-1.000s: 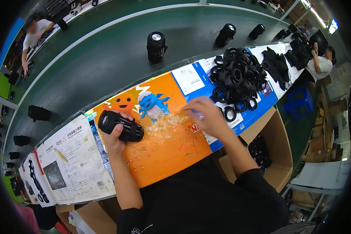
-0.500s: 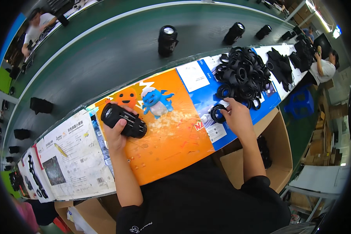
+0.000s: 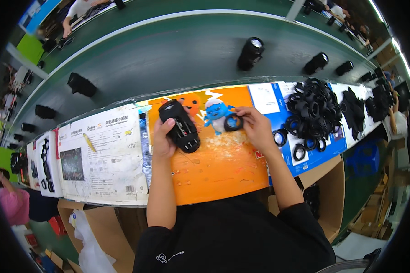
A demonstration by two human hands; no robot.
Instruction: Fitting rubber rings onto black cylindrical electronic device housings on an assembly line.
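Note:
In my left hand (image 3: pixel 162 141) is a black cylindrical portable speaker (image 3: pixel 183 129), tilted over the orange board (image 3: pixel 218 179). My fingers wrap round its left side, the thumb lying on top. Just to its right, my right hand (image 3: pixel 258 128) pinches a black ring (image 3: pixel 228 128) between thumb and fingertips. A gap separates ring and speaker. Further right, a heap of similar black rings (image 3: pixel 312 107) lies on a blue printed sheet (image 3: pixel 298 169), with several loose ones at its near edge.
Beyond the work surface runs a dark green conveyor belt (image 3: pixel 168 54) carrying several upright or leaning black speakers (image 3: pixel 249 57). A white printed board (image 3: pixel 109 173) with a yellow pen-like item (image 3: pixel 89 142) lies left. Cardboard boxes (image 3: pixel 335 195) stand below. Other people work along the line.
My right hand has brought a ring leftward from beside the heap, close to the speaker. My left hand still grips the speaker, now more upright in view. The whole view has shifted.

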